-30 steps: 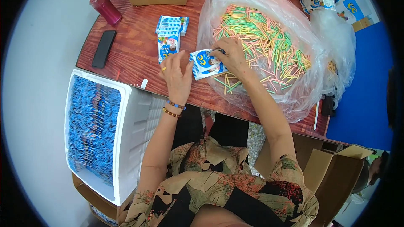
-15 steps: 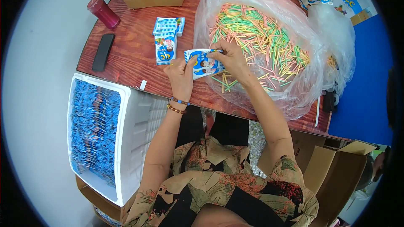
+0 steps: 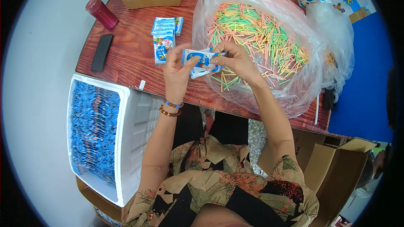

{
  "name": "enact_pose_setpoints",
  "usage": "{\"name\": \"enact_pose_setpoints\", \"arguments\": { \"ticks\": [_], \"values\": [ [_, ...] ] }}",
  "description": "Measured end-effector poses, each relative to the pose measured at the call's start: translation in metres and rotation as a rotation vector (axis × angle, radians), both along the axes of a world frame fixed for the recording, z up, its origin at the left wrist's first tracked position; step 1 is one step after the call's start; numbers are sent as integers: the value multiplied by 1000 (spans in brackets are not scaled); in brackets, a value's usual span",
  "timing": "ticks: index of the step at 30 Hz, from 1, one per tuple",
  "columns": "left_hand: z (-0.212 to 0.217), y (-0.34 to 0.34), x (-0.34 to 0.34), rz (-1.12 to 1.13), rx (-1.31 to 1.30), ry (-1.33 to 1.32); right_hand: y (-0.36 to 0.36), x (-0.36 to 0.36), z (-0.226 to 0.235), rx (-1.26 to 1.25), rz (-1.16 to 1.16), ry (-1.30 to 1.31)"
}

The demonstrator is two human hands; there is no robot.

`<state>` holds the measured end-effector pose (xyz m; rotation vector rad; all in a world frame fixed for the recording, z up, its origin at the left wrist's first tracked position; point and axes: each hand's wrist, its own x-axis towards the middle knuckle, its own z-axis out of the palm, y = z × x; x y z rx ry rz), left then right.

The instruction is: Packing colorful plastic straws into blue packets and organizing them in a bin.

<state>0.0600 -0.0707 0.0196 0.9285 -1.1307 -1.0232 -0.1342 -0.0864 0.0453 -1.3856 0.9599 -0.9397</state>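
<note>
Fingers of both hands, left hand (image 3: 179,73) and right hand (image 3: 235,60), pinch a glossy flat sachet (image 3: 203,61).

Bright, even daylight fills the scene, with soft, faint shadows. The clear plastic bag (image 3: 269,25) shows mild glare. Fisheye distortion bends the table (image 3: 126,59) edges; black vignette rings the frame.

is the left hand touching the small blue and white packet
Touching. The head view shows the left hand pinching the left end of the blue and white packet, thumb on its face, while the right hand grips its other end.
</note>
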Motion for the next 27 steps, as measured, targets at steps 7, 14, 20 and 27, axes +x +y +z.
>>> {"name": "enact_pose_setpoints", "arguments": {
  "ticks": [7, 14, 20, 27],
  "values": [
    [2, 22, -6, -80, 168, 175, 25, 3, -18, 75, -134, -135],
    [-10, 39, -12, 42, 235, 175, 39, 11, -31, 19, -168, -265],
    [-17, 45, -14, 32, 286, 313, 45, 11, -26, 34, -256, 30],
    [-23, 45, -12, 16, 343, 520, 48, 10, -13, -33, -206, 41]
  ]
}}
